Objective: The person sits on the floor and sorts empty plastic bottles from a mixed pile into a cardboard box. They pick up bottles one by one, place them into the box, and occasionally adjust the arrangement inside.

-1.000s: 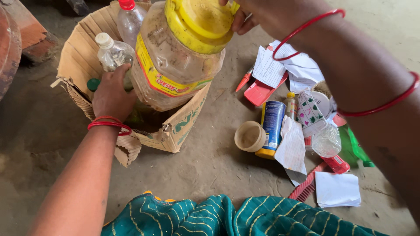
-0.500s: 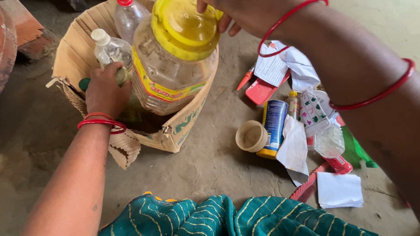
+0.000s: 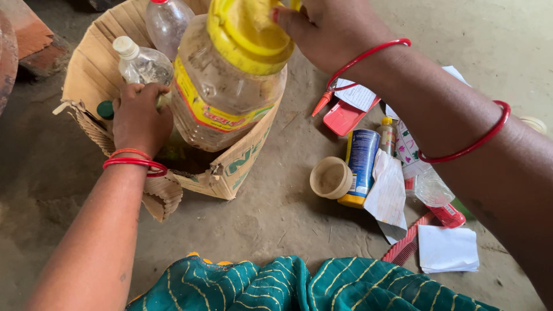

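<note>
Gripping the yellow lid of the big jar at twelve o'clock, the right hand is risking a spill into the cardboard box while the left hand is clamping a small bottle.

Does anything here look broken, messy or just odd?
Yes. The cardboard box is torn, its near corner ragged and peeling. The big jar with the yellow lid is grimy inside. To the right, papers, a blue can, a cup and a red comb lie scattered on the dirt floor.
</note>
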